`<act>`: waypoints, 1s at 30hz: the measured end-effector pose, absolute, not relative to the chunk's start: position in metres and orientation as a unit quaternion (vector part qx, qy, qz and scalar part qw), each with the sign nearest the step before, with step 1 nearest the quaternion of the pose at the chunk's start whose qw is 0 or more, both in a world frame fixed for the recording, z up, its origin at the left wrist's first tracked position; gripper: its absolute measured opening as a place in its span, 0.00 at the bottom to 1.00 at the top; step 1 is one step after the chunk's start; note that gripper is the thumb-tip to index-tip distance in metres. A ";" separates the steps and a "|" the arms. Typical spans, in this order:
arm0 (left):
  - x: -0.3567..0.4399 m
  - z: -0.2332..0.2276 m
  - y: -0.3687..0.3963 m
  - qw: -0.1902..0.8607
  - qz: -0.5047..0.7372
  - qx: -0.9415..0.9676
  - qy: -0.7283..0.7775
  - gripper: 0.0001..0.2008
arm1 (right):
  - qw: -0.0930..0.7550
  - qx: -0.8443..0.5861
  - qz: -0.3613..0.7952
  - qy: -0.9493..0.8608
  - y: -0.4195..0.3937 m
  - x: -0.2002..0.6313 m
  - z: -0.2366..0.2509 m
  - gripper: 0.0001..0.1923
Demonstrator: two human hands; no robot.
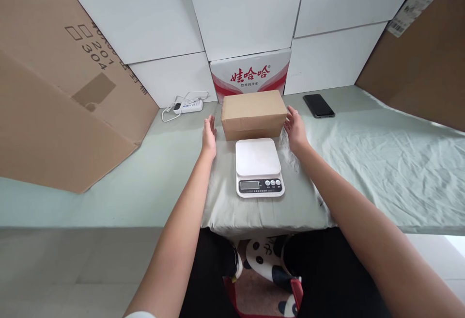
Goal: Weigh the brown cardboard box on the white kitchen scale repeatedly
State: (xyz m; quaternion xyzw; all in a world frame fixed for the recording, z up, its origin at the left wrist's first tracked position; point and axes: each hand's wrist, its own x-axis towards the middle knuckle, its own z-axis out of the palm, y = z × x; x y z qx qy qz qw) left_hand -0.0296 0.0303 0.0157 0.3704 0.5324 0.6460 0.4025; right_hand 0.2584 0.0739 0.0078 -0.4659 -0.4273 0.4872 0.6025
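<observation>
A closed brown cardboard box [253, 112] lies on the green cloth just behind a white digital kitchen scale [258, 166]. My left hand [209, 135] is open, palm facing the box's left end, a short gap away from it. On the other side, my right hand [296, 128] is open with its fingers at or just touching the right end of the box. Neither hand holds anything. The platform of the scale is bare and its display looks blank.
A black phone [318, 105] lies at the back right and a white power strip [188, 106] with its cable at the back left. A red-and-white printed carton [250, 75] stands behind the box. Large cardboard sheets [54, 95] lean at both sides.
</observation>
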 end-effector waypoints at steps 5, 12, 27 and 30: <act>-0.028 0.010 0.034 0.404 0.642 0.381 0.529 0.31 | 0.604 -0.446 0.483 -0.449 0.069 0.253 0.010 0.35; -0.015 0.005 0.033 0.433 0.630 0.423 0.486 0.33 | 0.605 -0.389 0.490 -0.492 0.068 0.246 0.008 0.37; 0.006 0.021 0.022 0.329 0.648 0.494 0.478 0.43 | 0.613 -0.369 0.420 -0.558 0.053 0.242 0.016 0.43; 0.011 0.035 0.005 0.288 0.660 0.525 0.454 0.45 | 0.613 -0.367 0.384 -0.585 0.037 0.252 0.024 0.44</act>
